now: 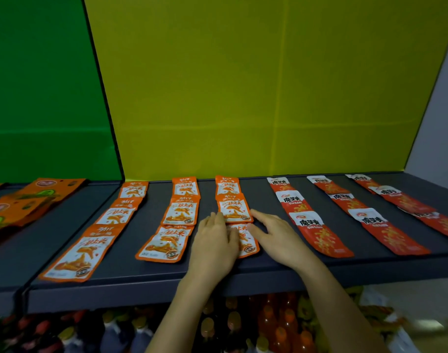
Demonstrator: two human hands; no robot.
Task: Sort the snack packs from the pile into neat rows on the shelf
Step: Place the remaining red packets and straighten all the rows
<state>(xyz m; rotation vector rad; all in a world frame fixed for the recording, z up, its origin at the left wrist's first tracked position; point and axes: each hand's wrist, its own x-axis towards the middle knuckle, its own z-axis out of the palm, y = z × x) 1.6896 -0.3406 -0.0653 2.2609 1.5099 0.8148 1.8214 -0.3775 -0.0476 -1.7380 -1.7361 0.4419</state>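
Head camera is looking down on a dark shelf (141, 278) where everything is lying flat. At the shelf's left end, big orange bags (27, 207) are overlapping one another below a green panel (39, 85). Moving right along the shelf, a first orange column (108, 215) of three snack packs is running from the back wall to the front edge, each pack overlapping the next. A second orange column (178, 215) is doing the same, its front pack skewed a little. Near the shelf's middle, at the third orange column (233, 210), the person is working. The left hand (214, 245) is lying flat on the left part of the front pack (248, 247), fingers straight and close together, their tips reaching the lower edge of the pack behind. The right hand (276, 238) is resting just beside it, fingers spread wide and nearly straight, the thumb touching the pack's right side and the forefinger pointing toward the corner of the pack behind. Neither hand is gripping anything. Further right along the shelf, long red packs (319, 238) are lying in three columns, fanning toward the front edge. A yellow-green panel (243, 85) is standing behind the shelf, and blurred bottles (268, 324) are showing under it.
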